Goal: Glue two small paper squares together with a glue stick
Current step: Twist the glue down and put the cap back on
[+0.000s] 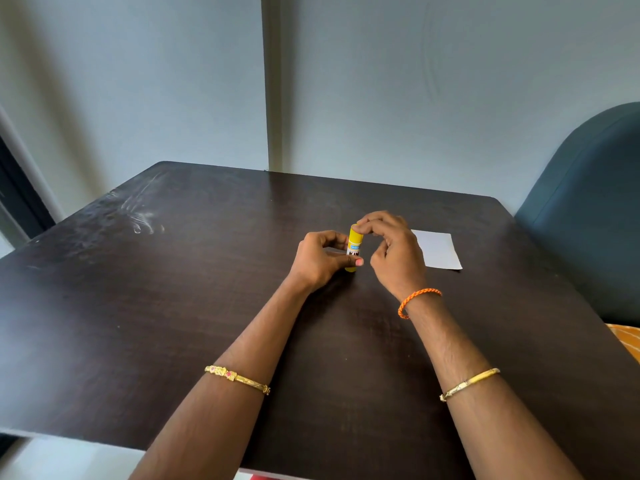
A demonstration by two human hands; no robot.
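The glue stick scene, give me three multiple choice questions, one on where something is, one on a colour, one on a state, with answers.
1. Where does the paper lie?
A. On the table, beyond the right hand
B. On the chair
C. Under the left forearm

2. What colour is the cord on the right wrist?
A. Green
B. Orange
C. White

3. How is the glue stick held?
A. Lying flat, untouched
B. Held by one hand only
C. Upright, left hand on the body, right hand fingers on its top

Answers: 1 A, the white sheet shows past the right hand; 2 B, the braided cord is orange; 3 C, both hands grip it.
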